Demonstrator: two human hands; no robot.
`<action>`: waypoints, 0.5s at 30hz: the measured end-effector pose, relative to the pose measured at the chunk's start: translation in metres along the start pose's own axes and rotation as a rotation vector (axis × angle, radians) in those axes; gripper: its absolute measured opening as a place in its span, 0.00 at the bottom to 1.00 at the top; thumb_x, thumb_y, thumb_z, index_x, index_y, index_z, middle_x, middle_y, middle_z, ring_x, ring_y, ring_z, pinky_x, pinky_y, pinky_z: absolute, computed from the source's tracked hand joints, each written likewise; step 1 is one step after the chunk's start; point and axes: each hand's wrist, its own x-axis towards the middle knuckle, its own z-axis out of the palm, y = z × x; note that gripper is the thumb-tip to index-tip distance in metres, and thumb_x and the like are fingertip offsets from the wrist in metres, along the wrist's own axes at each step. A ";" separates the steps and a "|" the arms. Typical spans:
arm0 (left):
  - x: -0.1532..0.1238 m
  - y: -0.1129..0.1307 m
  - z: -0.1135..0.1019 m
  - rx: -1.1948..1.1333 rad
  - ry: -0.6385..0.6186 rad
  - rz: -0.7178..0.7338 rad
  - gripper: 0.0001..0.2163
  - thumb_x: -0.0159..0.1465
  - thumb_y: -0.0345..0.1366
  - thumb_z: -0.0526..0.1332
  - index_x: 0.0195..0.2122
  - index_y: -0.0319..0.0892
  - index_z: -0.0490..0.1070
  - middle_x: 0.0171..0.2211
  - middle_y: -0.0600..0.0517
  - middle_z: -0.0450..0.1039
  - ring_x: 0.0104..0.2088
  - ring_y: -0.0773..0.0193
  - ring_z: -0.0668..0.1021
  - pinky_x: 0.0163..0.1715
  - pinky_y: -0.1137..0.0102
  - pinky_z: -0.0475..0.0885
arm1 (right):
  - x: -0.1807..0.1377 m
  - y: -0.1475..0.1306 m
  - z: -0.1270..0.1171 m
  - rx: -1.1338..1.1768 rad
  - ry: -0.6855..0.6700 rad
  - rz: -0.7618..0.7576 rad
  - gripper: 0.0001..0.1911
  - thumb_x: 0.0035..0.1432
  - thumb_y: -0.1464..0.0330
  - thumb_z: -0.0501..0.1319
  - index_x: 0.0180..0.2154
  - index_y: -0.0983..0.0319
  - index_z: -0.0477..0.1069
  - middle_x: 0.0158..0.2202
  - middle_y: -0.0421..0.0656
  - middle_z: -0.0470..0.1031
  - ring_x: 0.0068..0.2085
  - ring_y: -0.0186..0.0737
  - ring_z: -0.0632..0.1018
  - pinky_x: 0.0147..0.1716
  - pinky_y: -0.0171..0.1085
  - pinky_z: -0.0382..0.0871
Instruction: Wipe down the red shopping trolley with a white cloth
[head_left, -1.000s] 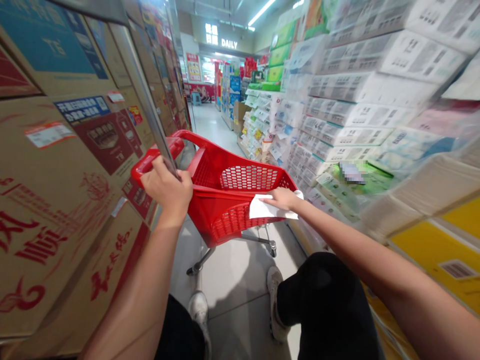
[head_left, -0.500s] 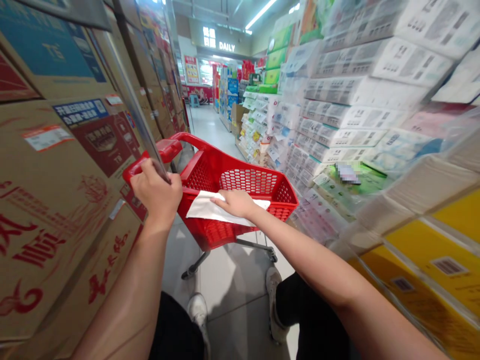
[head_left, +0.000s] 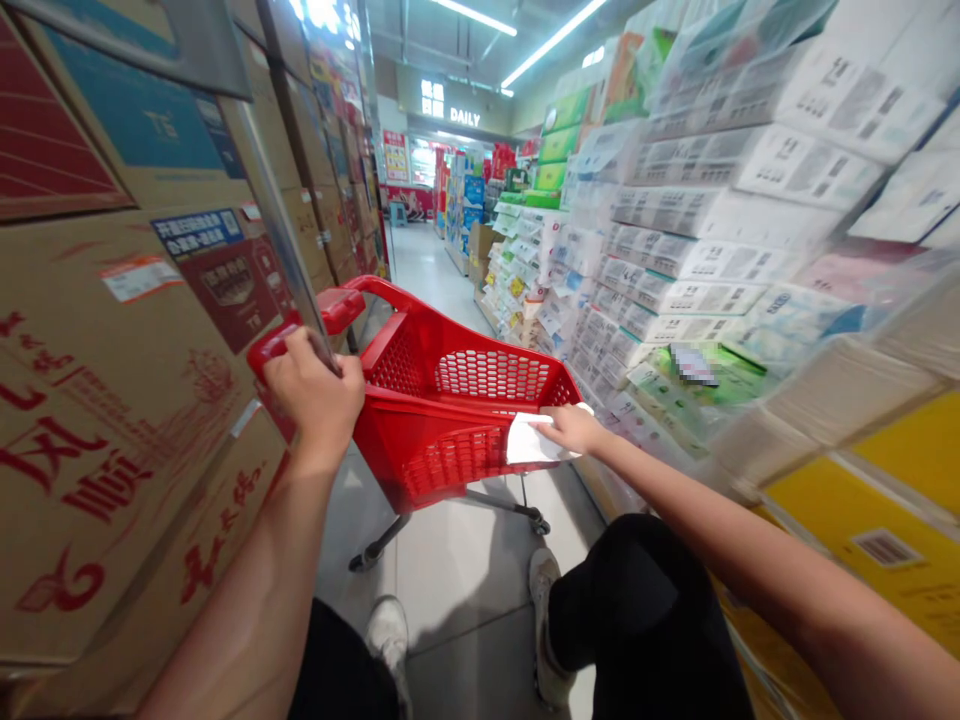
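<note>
A red shopping cart (head_left: 465, 445) with a honeycomb-holed basket stands in front of me, turned slantwise. At its handle (head_left: 264, 345), my left hand (head_left: 313, 385) is closed around a shiny metal pole (head_left: 289, 225). The pole slants up to a flat grey piece (head_left: 150, 40) at the top left, partly out of view. My right hand (head_left: 574, 428) presses a white cloth (head_left: 527, 440) onto the top rim of the cart's near side, close to its front corner. The cloth drapes down over the outer wall. My right fingers are partly hidden by the cloth and hand.
Stacked cardboard cartons (head_left: 90, 420) line the left side. On the right rise piles of white wrapped tissue packs (head_left: 720, 210), with yellow packages (head_left: 862, 500) lower down. A tiled aisle (head_left: 424, 255) leads away to a blue stool (head_left: 397, 213). My shoes (head_left: 388, 630) are beside the cart.
My right hand has slid the cloth rightward along the cart's rim, from its middle to near the front corner. My left hand keeps its hold on the pole. The view has tilted slightly up.
</note>
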 end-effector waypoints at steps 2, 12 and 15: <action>0.000 0.002 0.002 -0.014 -0.007 0.001 0.17 0.58 0.34 0.57 0.49 0.39 0.67 0.38 0.39 0.71 0.44 0.41 0.75 0.49 0.49 0.65 | 0.003 -0.006 0.000 -0.017 -0.004 0.012 0.30 0.70 0.47 0.47 0.56 0.59 0.74 0.49 0.51 0.81 0.50 0.49 0.80 0.44 0.36 0.66; -0.004 0.013 0.004 -0.031 -0.038 -0.026 0.18 0.58 0.34 0.56 0.51 0.37 0.66 0.39 0.38 0.71 0.45 0.40 0.74 0.51 0.48 0.61 | 0.044 -0.120 -0.024 0.077 0.107 -0.124 0.37 0.69 0.41 0.39 0.49 0.58 0.76 0.46 0.50 0.82 0.47 0.50 0.81 0.43 0.39 0.69; -0.006 0.017 0.004 -0.059 -0.056 -0.044 0.20 0.57 0.33 0.56 0.52 0.36 0.65 0.40 0.37 0.72 0.46 0.40 0.74 0.52 0.48 0.60 | 0.061 -0.158 -0.033 0.156 0.163 -0.195 0.38 0.69 0.41 0.37 0.49 0.57 0.75 0.46 0.48 0.82 0.47 0.50 0.81 0.44 0.40 0.70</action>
